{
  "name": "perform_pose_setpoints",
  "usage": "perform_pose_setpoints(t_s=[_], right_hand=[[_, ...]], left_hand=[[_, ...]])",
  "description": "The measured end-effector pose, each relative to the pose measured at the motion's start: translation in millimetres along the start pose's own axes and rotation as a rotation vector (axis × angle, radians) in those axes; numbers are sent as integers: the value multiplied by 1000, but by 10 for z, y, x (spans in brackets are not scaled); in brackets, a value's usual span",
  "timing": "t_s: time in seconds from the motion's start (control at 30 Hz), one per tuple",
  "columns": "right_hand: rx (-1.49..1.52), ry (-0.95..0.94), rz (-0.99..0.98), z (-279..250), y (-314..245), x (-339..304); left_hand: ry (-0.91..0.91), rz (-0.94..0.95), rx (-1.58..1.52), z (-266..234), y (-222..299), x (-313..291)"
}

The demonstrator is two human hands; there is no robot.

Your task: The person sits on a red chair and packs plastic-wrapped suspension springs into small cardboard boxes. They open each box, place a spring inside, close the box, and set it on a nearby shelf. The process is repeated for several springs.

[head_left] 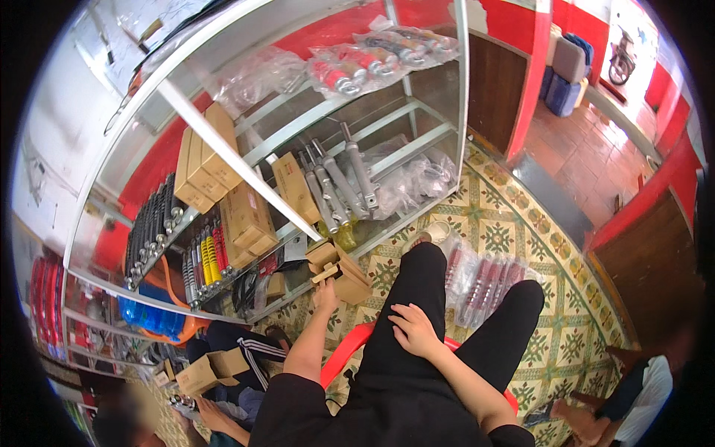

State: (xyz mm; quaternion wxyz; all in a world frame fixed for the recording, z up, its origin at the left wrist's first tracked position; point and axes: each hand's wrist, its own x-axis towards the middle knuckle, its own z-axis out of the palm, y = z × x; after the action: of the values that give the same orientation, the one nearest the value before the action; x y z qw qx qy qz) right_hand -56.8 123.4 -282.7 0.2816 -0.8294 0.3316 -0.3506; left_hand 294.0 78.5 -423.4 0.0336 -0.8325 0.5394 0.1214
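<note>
My left hand (pixel 325 297) reaches forward to an open brown cardboard box (pixel 351 279) on the tiled floor in front of the shelf. Its fingers are closed on the near edge of a raised flap; the fingertips are partly hidden. What the box holds cannot be made out. My right hand (pixel 414 328) lies on my left thigh, fingers spread, holding nothing. Several dark red shock absorbers (pixel 488 290) in clear plastic bags lie on the floor between and beyond my knees.
A glass-and-metal shelf (pixel 313 123) carries grey fork tubes (pixel 339 179), cardboard boxes (pixel 249 223) and bagged red shock absorbers (pixel 350 68). I sit on a red plastic stool (pixel 346 350). At the lower left another person's hand (pixel 212 413) is near an open box (pixel 212 370). Someone else sits lower right.
</note>
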Motion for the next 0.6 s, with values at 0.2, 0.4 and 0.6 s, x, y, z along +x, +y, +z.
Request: perform_pose_setpoints(t_s=[0.2,0.4,0.6], right_hand=[[22,40,-7,-3,64,8],[79,71,-42,20,102,20],[100,61,-27,38,157,-25]], left_hand=[[43,101,53,51,-23,189],[113,153,298,234,-87,217],[363,230,128,46,67,43]])
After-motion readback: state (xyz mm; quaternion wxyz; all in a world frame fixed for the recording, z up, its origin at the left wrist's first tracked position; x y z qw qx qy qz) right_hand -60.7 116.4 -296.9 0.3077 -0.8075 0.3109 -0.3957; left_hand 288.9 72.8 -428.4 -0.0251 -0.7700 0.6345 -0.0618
